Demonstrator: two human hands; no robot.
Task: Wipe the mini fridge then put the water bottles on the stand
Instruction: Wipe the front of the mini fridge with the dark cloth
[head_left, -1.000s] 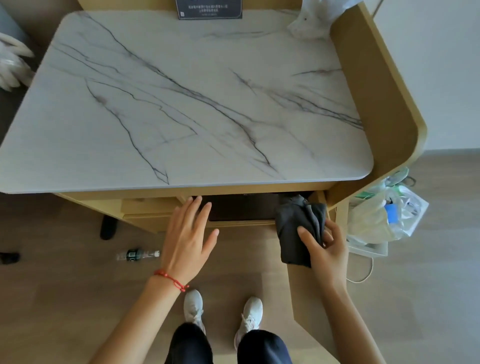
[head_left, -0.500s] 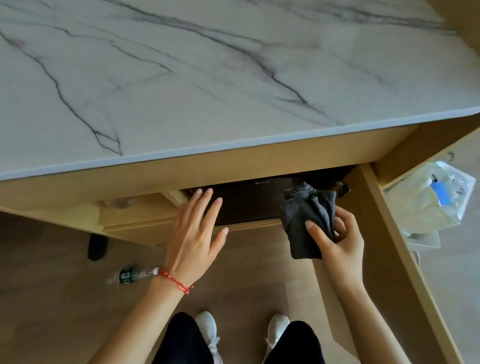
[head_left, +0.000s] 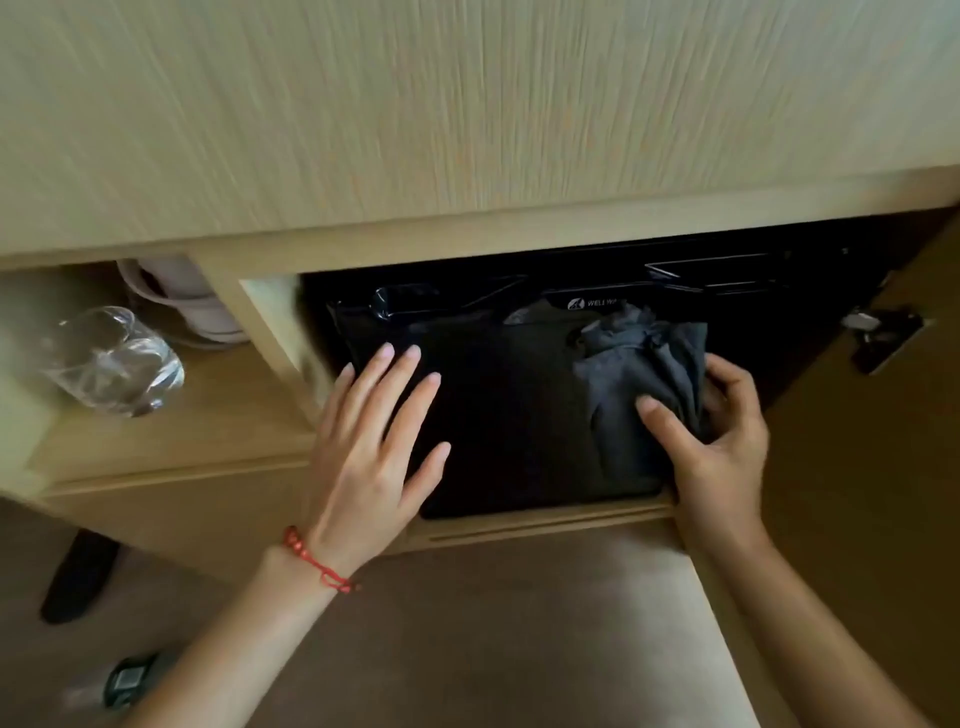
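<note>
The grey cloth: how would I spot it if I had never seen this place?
Find the black mini fridge set into the wooden cabinet under the counter. Against its dark front, toward the right, the right hand bunches the grey cloth. It is the only soft, crumpled thing there; the left hand beside it lies flat and bare.

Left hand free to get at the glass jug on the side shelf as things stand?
Probably yes. The left hand lies open and empty on the mini fridge front; the glass jug sits in the open-fronted compartment just left, with only the wooden divider to go around.
</note>
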